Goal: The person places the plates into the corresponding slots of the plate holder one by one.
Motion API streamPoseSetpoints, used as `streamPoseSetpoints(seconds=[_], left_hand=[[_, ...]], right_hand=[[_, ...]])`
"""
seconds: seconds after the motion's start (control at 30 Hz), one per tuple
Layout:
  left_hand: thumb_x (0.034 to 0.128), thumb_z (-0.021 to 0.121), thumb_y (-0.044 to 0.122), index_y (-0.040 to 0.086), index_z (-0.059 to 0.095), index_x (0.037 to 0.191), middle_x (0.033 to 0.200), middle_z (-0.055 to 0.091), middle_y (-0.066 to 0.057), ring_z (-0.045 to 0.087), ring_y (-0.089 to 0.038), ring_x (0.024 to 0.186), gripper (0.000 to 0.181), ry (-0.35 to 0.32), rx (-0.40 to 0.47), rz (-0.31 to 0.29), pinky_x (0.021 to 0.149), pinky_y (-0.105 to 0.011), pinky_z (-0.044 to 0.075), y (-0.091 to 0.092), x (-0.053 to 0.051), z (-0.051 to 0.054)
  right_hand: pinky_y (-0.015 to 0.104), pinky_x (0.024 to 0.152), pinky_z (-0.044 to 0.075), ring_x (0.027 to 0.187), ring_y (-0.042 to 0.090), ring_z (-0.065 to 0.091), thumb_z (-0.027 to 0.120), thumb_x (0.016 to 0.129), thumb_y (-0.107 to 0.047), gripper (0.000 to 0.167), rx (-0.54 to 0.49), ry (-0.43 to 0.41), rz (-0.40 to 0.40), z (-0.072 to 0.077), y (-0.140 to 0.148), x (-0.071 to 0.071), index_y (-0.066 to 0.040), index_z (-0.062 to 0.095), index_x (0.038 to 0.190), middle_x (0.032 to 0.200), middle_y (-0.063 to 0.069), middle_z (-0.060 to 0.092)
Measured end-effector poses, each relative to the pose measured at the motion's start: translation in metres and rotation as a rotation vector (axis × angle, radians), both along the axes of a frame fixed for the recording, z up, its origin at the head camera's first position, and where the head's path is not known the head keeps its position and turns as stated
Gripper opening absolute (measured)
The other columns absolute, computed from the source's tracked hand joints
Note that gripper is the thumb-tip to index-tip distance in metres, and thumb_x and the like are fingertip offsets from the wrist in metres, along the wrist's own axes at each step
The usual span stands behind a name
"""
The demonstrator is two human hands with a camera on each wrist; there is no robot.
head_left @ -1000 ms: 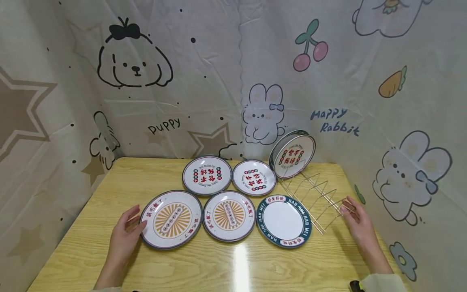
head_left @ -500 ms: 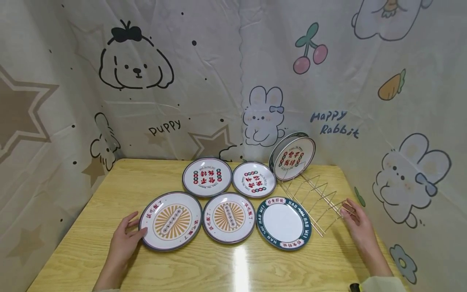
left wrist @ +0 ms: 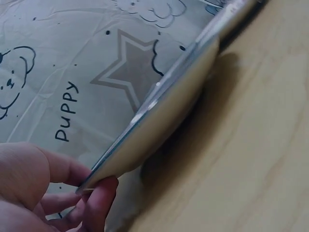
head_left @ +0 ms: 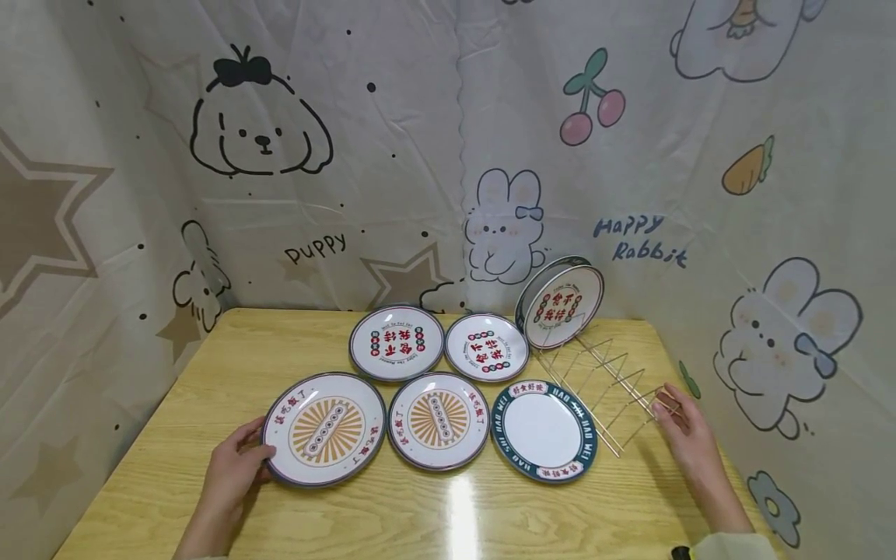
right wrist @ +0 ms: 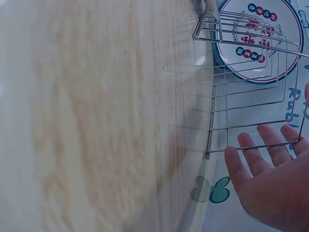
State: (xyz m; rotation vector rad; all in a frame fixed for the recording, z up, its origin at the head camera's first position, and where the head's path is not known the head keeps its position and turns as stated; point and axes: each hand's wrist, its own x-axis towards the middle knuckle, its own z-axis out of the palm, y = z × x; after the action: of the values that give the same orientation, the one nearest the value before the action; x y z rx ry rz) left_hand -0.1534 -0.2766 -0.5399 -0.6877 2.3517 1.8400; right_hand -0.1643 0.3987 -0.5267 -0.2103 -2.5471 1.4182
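My left hand (head_left: 234,467) pinches the left rim of the large round plate (head_left: 325,459), which has a yellow sunburst print. In the left wrist view, that plate (left wrist: 159,125) is tilted, with its gripped edge raised off the table and fingers under it. My right hand (head_left: 686,428) holds the near right end of a gold wire plate rack (head_left: 612,362). In the right wrist view, several fingers lie behind the rack's end wire (right wrist: 260,146), and the thumb is mostly cut off. Two plates stand upright at the rack's far end, the front one (head_left: 563,303) with red characters.
On the wooden table (head_left: 364,521) lie a smaller sunburst plate (head_left: 439,447), a green-rimmed plate (head_left: 546,428), a red-character plate (head_left: 397,342) and a smaller red-character plate (head_left: 487,348). A printed cloth (head_left: 392,194) hangs behind and along the sides.
My left fingers have closed on the large sunburst plate's rim, and the plate has shifted slightly left. My right hand stays on the rack. The head view has tilted up a little.
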Motion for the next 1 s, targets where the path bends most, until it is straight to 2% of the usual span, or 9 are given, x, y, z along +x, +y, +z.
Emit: streamPoseSetpoints(seconds=[0.23, 0.33, 0.43, 0.53, 0.67, 0.87, 1.0], left_hand=[[0.098, 0.057, 0.002, 0.002, 0.035, 0.159, 0.147, 0.045, -0.023, 0.061, -0.007, 0.083, 0.065, 0.004, 0.052, -0.003, 0.062, -0.027, 0.061, -0.001, 0.001, 0.009], [0.0987, 0.057, 0.003, 0.007, 0.034, 0.16, 0.135, 0.059, -0.015, 0.063, -0.007, 0.081, 0.066, -0.009, 0.071, -0.006, 0.06, -0.027, 0.059, -0.002, 0.002, 0.011], [0.0994, 0.057, 0.002, 0.009, 0.032, 0.161, 0.114, 0.07, -0.003, 0.063, -0.008, 0.075, 0.067, -0.012, 0.102, -0.018, 0.056, -0.026, 0.056, -0.004, 0.004, 0.011], [0.0996, 0.056, 0.001, 0.009, 0.029, 0.161, 0.102, 0.07, 0.008, 0.062, -0.009, 0.074, 0.068, -0.001, 0.123, -0.034, 0.055, -0.025, 0.054, -0.006, 0.005, 0.011], [0.0996, 0.055, 0.001, 0.009, 0.027, 0.162, 0.098, 0.067, 0.015, 0.063, -0.007, 0.08, 0.069, 0.015, 0.127, -0.044, 0.057, -0.024, 0.055, -0.007, 0.007, 0.012], [0.099, 0.057, 0.0, 0.008, 0.026, 0.162, 0.093, 0.066, 0.023, 0.067, -0.003, 0.083, 0.07, 0.057, 0.131, -0.033, 0.062, -0.026, 0.061, -0.01, 0.012, 0.015], [0.0991, 0.059, 0.001, 0.008, 0.026, 0.161, 0.094, 0.064, 0.028, 0.068, -0.001, 0.084, 0.071, 0.096, 0.121, -0.016, 0.062, -0.028, 0.064, -0.013, 0.014, 0.018]], right_hand=[[-0.006, 0.086, 0.035, 0.113, -0.018, 0.036, 0.049, 0.109, -0.04, 0.07, 0.008, -0.017, -0.01, 0.003, -0.001, 0.002, -0.004, 0.024, 0.163, 0.157, 0.032, 0.04], [-0.006, 0.085, 0.034, 0.119, -0.008, 0.042, 0.049, 0.109, -0.042, 0.07, 0.02, -0.033, -0.023, 0.004, -0.002, 0.002, -0.006, 0.024, 0.164, 0.158, 0.03, 0.04], [-0.007, 0.085, 0.034, 0.124, -0.001, 0.044, 0.049, 0.109, -0.043, 0.071, 0.02, -0.044, -0.027, 0.005, -0.003, 0.002, -0.006, 0.024, 0.164, 0.159, 0.029, 0.04], [-0.007, 0.086, 0.034, 0.121, -0.006, 0.043, 0.049, 0.109, -0.042, 0.07, 0.011, -0.042, -0.022, 0.005, -0.003, 0.003, -0.006, 0.024, 0.164, 0.159, 0.03, 0.039], [-0.007, 0.086, 0.034, 0.116, -0.014, 0.039, 0.05, 0.109, -0.041, 0.07, 0.013, -0.027, -0.017, 0.004, -0.002, 0.002, -0.005, 0.025, 0.163, 0.158, 0.031, 0.04], [-0.007, 0.086, 0.033, 0.117, -0.013, 0.041, 0.051, 0.109, -0.041, 0.07, 0.025, -0.026, -0.023, 0.002, -0.002, 0.002, -0.004, 0.026, 0.163, 0.158, 0.03, 0.041], [-0.007, 0.086, 0.034, 0.134, 0.013, 0.049, 0.05, 0.109, -0.041, 0.071, 0.021, -0.037, -0.02, 0.002, -0.002, 0.001, -0.003, 0.024, 0.163, 0.159, 0.029, 0.04]])
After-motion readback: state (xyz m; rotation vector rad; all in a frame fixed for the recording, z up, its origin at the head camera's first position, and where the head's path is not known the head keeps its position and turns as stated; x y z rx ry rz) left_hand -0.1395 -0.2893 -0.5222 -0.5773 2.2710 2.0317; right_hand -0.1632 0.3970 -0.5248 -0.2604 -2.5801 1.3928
